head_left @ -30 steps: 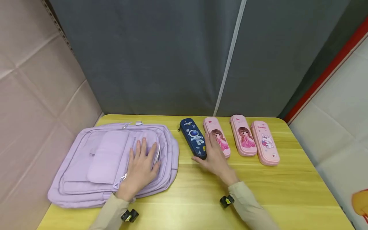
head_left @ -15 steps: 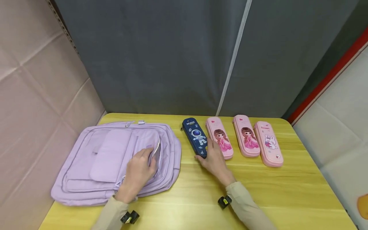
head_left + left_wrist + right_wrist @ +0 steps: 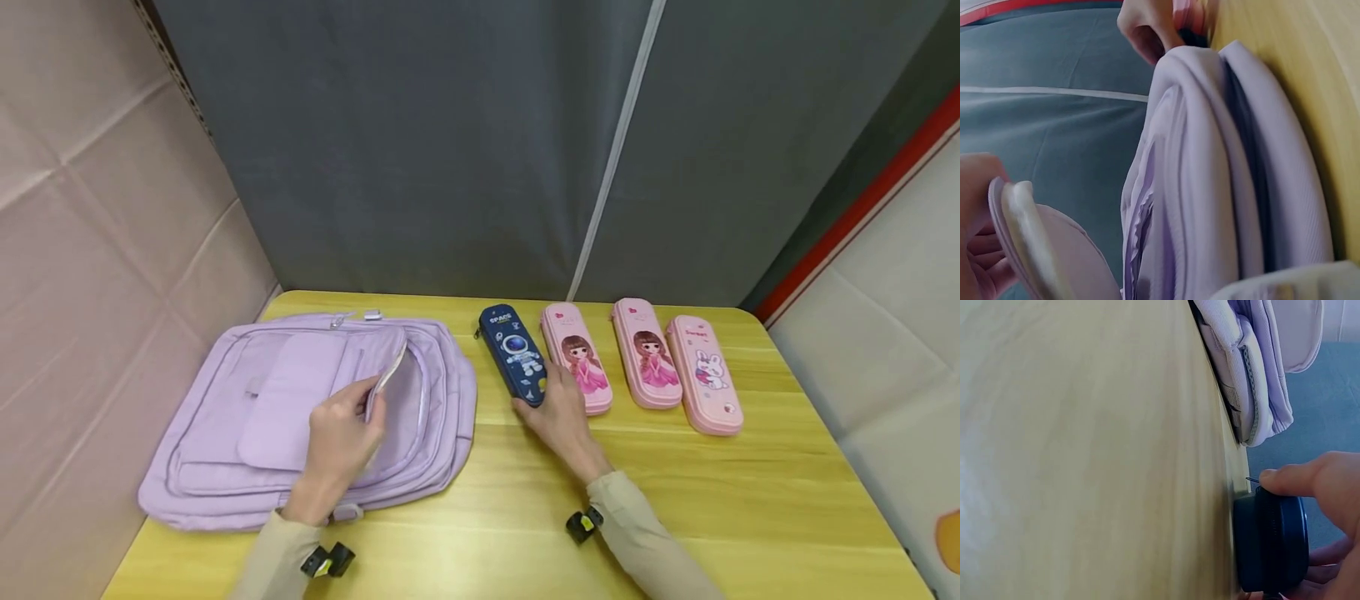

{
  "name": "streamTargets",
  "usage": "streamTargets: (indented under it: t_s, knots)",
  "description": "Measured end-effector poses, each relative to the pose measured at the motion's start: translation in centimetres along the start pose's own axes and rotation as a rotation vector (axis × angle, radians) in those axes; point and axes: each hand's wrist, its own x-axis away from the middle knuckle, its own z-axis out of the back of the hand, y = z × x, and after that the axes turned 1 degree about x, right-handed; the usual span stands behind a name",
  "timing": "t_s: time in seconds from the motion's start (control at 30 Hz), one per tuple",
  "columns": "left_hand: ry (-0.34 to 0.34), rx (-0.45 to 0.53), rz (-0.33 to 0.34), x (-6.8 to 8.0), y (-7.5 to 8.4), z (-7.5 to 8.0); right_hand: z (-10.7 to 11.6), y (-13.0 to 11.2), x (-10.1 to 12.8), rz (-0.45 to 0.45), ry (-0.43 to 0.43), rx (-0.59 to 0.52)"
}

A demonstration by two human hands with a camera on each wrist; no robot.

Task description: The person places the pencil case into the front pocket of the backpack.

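Observation:
A lilac backpack (image 3: 285, 400) lies flat on the left of the table. My left hand (image 3: 341, 433) pinches the edge of its front pocket flap (image 3: 1066, 244) between thumb and fingers. In the left wrist view the flap stands lifted off the bag, its pale lining showing. To the right, my right hand (image 3: 561, 417) grips the near end of a navy pencil case (image 3: 513, 354) with an astronaut print. The right wrist view shows the thumb on one side of the case (image 3: 1272, 540) and the fingers on the other. Beside that hand lies a pink pencil case (image 3: 573, 354) with a doll print.
Two more pink pencil cases stand farther right, one with a doll (image 3: 647, 354), one with a rabbit (image 3: 705, 375). A grey curtain (image 3: 450, 150) hangs behind the yellow wood-grain table (image 3: 480, 517). Pale panels (image 3: 97, 250) flank the left side.
My left hand, earlier spread flat on the backpack, has taken the pocket edge and peeled it up and leftward. My right hand has closed around the navy pencil case.

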Motion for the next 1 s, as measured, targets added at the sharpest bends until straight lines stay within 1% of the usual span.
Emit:
streamTargets:
  t_s: [0.17,0.27,0.4,0.53,0.67,0.77,1.0]
  knots:
    - [0.063,0.043,0.051,-0.5,-0.1,0.6,-0.1,0.3,0.1,-0.004,0.048,-0.036]
    - [0.096,0.07,0.087,-0.8,-0.3,1.0,-0.1,0.4,0.1,0.013,0.084,-0.054]
    - [0.139,0.096,0.129,-0.9,-0.5,1.5,-0.1,0.4,0.1,0.056,0.133,-0.075]
    - [0.16,0.098,0.159,-1.0,-0.6,1.8,0.1,-0.1,0.2,0.085,0.149,-0.091]
    - [0.186,0.107,0.188,-1.1,-0.7,2.0,0.5,-1.1,0.4,0.119,0.144,-0.113]
    - [0.21,0.126,0.196,-1.0,-0.8,2.1,0.7,-2.0,0.6,0.159,0.147,-0.141]
    - [0.263,0.152,0.149,-1.0,-0.9,2.2,1.2,-3.8,1.2,0.307,0.18,-0.163]
